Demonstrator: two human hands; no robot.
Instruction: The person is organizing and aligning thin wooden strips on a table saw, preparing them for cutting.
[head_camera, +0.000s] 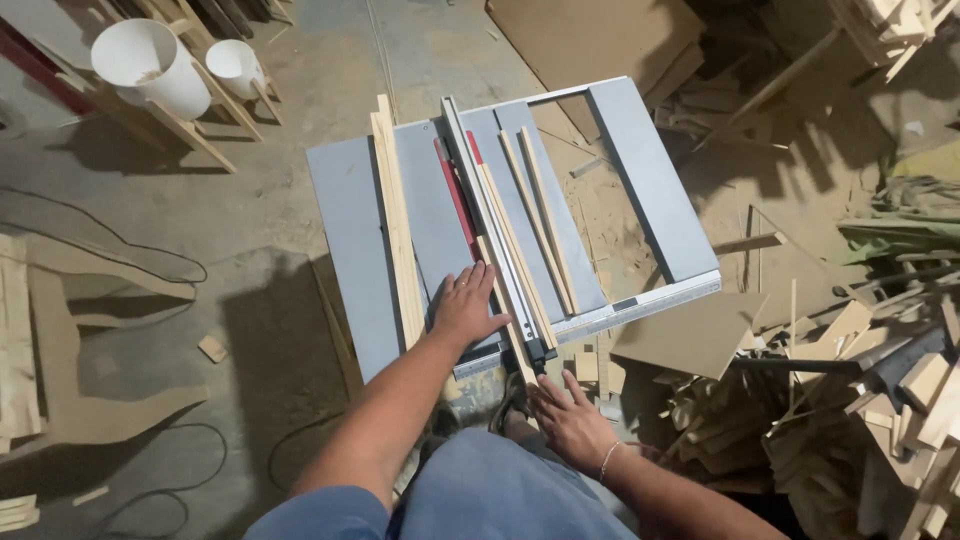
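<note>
Two hands at the near edge of a grey saw tabletop (350, 230). Left hand (465, 305) lies flat, palm down, fingers spread and pointing away, on the tabletop just beside a red strip (452, 195) that looks like the blade insert; grip apart, clamped on nothing. Forearm runs straight in from the lower left. Right hand (570, 415) is lower, below the front rail (640, 305), fingers splayed, fingertips touching or nearly touching the near end of a thin strip (508, 300) that overhangs the edge beside the fence (490, 215). Grip apart there too; no closed hold visible.

Risks, as judged:
- Left palm sits close to the blade line. Whether a blade is raised cannot be told; if it were, a slip forward would be dangerous.
- Several loose slats (540, 215) lie right of the fence, unclamped; a nudge could slide them off.
- Long board (398, 225) on the left overhangs the far edge and could tip if knocked.
- Offcuts (870, 400) and a cable (120, 250) on the floor are trip hazards.
</note>
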